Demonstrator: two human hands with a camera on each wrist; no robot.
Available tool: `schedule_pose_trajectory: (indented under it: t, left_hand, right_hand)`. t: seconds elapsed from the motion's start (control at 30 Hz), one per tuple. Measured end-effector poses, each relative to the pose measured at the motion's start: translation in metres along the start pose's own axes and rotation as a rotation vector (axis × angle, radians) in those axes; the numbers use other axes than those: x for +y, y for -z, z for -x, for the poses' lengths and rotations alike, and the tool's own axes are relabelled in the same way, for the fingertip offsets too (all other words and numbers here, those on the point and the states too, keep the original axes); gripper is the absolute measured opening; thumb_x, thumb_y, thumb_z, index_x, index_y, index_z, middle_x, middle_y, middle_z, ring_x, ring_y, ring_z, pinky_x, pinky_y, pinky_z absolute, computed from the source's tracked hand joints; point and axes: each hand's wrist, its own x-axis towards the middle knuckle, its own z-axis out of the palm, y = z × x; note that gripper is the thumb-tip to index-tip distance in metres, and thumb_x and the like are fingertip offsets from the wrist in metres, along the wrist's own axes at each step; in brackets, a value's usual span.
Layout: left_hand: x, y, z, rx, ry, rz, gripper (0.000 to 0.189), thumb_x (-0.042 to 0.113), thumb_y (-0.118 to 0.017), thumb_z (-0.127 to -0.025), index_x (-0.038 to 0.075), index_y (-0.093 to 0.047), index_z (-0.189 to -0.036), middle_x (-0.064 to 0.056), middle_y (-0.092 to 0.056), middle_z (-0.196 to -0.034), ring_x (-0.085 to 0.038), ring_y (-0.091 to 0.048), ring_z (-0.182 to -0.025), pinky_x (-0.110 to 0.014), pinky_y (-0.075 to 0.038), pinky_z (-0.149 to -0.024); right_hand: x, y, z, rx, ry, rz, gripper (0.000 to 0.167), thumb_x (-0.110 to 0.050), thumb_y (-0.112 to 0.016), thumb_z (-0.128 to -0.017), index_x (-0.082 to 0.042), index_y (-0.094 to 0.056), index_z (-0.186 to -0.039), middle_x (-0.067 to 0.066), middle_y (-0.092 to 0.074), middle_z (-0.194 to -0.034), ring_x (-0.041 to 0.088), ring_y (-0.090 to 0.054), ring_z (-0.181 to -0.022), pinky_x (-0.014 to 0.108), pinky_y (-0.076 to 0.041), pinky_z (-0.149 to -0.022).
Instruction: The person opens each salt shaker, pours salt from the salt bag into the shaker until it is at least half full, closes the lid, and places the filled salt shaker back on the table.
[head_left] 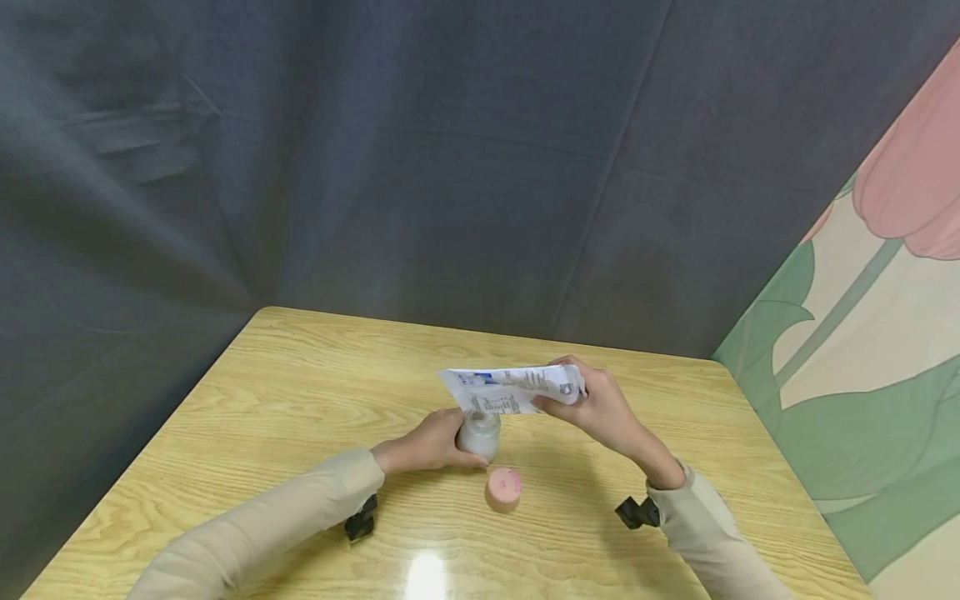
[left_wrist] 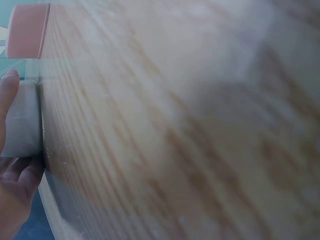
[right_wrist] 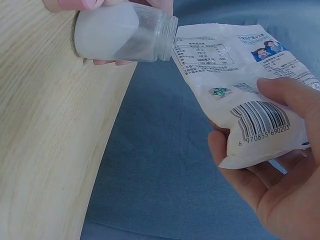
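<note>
Evidently, in the head view, the left hand [head_left: 429,443] was wrapped round the jar [head_left: 480,442], which stood on the table [head_left: 337,375], while the right hand [head_left: 606,410] gripped the bag [head_left: 517,381] by one end, its other end over the jar's mouth. Pouring well probably called for a firm jar and a gentle slant. The cap [head_left: 504,487] sat near the jar on the person's side, seemingly out of the pour's way; the curtain [head_left: 450,167] hung behind.

In the left wrist view, thumb and fingers held the jar from opposite sides; the bag was out of sight there.

In the right wrist view, white contents lay at a slant well up the jar, so a slow trickle seemed wiser. The right hand pinched the bag between thumb and fingers. Whether the bag touched the rim could not be told, and its opening was hidden.
</note>
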Motion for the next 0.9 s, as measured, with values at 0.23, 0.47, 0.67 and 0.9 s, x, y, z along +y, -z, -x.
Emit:
schedule_pose_trajectory:
  t: [0.23, 0.47, 0.67, 0.9]
  left_hand:
    - [-0.0002, 0.0001, -0.0003, 0.0, -0.008, 0.001, 0.086, 0.042, -0.083, -0.08, 0.006, -0.041, -0.147, -0.006, -0.062, -0.125, -0.016, -0.061, -0.108, -0.032, -0.05, -0.092]
    - [0.0012, 0.0006, 0.0002, -0.003, -0.005, 0.0, 0.087, 0.041, -0.083, -0.08, 0.006, -0.041, -0.147, -0.007, -0.062, -0.125, -0.017, -0.061, -0.108, -0.032, -0.049, -0.092]
    - [0.0021, 0.0008, 0.0007, -0.003, 0.007, -0.005, 0.086, 0.042, -0.083, -0.08, 0.006, -0.041, -0.147, -0.006, -0.063, -0.124, -0.016, -0.061, -0.108, -0.032, -0.049, -0.092]
    - [0.0023, 0.0008, 0.0008, -0.005, 0.014, -0.005, 0.087, 0.042, -0.083, -0.08, 0.008, -0.04, -0.148, -0.006, -0.062, -0.126, -0.016, -0.06, -0.109, -0.033, -0.049, -0.093]
  right_hand:
    - [-0.0003, 0.0002, -0.0004, 0.002, 0.013, 0.007, 0.038, 0.001, -0.083, -0.077, -0.007, -0.066, -0.11, 0.008, -0.072, -0.106, 0.018, -0.07, -0.088, 0.031, -0.057, -0.062]
    - [0.0001, 0.0003, -0.0002, -0.003, 0.019, 0.009, 0.037, 0.001, -0.083, -0.078, -0.007, -0.066, -0.11, 0.008, -0.072, -0.107, 0.018, -0.07, -0.089, 0.03, -0.057, -0.063]
    - [-0.0002, -0.0001, -0.0003, -0.001, 0.014, 0.014, 0.038, 0.001, -0.083, -0.077, -0.008, -0.065, -0.11, 0.008, -0.072, -0.107, 0.018, -0.07, -0.089, 0.03, -0.057, -0.063]
    - [-0.0013, -0.0006, -0.0005, -0.007, 0.004, 0.018, 0.038, 0.001, -0.082, -0.077, -0.008, -0.065, -0.11, 0.008, -0.072, -0.108, 0.018, -0.07, -0.09, 0.031, -0.057, -0.064]
